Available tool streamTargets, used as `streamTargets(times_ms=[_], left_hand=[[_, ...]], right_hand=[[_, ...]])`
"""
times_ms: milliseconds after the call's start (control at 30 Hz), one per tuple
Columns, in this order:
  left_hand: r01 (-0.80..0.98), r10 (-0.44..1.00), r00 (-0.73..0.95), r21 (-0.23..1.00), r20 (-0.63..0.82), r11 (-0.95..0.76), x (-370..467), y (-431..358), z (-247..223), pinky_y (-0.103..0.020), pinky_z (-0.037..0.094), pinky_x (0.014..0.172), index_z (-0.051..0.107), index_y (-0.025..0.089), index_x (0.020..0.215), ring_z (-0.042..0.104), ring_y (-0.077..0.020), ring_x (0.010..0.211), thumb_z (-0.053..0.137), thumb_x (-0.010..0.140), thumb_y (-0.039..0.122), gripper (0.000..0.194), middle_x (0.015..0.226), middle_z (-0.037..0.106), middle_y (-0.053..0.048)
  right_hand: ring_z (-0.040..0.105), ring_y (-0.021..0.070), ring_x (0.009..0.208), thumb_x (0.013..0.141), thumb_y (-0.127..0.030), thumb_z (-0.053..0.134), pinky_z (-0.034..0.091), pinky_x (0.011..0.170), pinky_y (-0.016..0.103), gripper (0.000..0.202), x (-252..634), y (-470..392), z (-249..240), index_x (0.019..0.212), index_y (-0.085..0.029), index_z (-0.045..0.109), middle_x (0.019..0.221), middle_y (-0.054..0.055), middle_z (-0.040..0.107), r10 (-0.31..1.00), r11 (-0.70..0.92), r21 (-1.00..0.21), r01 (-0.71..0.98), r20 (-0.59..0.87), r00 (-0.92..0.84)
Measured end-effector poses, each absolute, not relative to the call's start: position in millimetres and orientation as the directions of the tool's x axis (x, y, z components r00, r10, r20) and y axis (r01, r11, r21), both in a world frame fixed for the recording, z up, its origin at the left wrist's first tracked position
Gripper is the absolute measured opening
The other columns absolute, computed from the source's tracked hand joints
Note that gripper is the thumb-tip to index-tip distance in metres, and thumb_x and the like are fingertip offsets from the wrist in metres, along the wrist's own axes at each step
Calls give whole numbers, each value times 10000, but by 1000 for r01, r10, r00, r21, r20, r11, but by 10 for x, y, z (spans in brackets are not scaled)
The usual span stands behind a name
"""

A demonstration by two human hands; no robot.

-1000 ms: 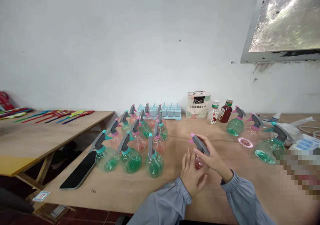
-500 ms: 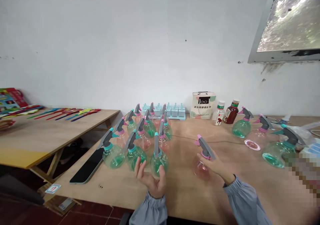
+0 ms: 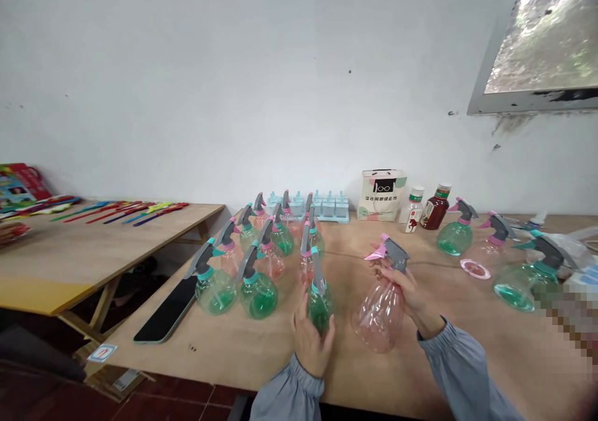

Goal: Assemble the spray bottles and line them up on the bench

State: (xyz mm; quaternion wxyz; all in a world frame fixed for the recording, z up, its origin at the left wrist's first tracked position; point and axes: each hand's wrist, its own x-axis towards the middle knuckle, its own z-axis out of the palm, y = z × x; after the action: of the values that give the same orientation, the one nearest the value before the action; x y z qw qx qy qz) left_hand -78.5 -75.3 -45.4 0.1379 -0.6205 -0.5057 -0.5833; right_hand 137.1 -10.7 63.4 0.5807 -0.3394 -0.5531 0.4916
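Observation:
My right hand (image 3: 404, 293) is closed round the neck of a clear pink spray bottle (image 3: 379, 315). The bottle tilts, its grey-and-pink spray head (image 3: 389, 254) at the top left of my fingers. My left hand (image 3: 314, 340) cups a green spray bottle (image 3: 321, 306) from the near side, thumb and fingers on either side of its round body. Left of it stand more green spray bottles (image 3: 258, 296) and pink spray bottles (image 3: 271, 262) in rows, with coloured liquid in several of them.
A black phone (image 3: 167, 312) lies at the table's left. Light-blue moulds (image 3: 329, 208), a paper bag (image 3: 382, 197) and two drink bottles (image 3: 435, 208) stand along the wall. More spray bottles (image 3: 455, 234) are on the right. Another table (image 3: 116, 246) holds colourful strips.
My left hand has reached the front green spray bottle, which now stands farther right, apart from its row. My right hand has lifted and tilted the pink spray bottle.

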Motion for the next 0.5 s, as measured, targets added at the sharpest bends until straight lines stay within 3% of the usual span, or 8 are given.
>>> streamTargets(times_ms=[100,233,500], left_hand=[[727,521,-181,470,834,-501,-796,-734,-437,-503,424,1137,117,173,1567,392,-309,1442,598,876,230,844,1559,352,-208],[681,599,-147,520,787,-516,-807,-704,-454,-504,373,1181,78,170,1575,323,-305,1480,605,878,250,877,1594,293,-206],[599,765,-36,627,643,-499,-758,-559,-564,-500,405,1142,177,189,1542,424,-292,1421,591,906,332,772,1517,423,-195]], right_hand=[[679,301,1031,688,-463,639,547,883,456,468,1370,-97,647,1088,-225,687,1066,103,733,919,242,-906,-346,329,-218],[626,309,1184,710,-429,564,513,971,510,494,1379,-71,667,1161,-246,651,1157,98,714,889,228,-896,-380,351,-294],[626,329,1197,743,-550,599,503,1002,522,433,1457,-73,714,1011,-226,705,1088,103,747,923,126,-873,-471,277,-266]])
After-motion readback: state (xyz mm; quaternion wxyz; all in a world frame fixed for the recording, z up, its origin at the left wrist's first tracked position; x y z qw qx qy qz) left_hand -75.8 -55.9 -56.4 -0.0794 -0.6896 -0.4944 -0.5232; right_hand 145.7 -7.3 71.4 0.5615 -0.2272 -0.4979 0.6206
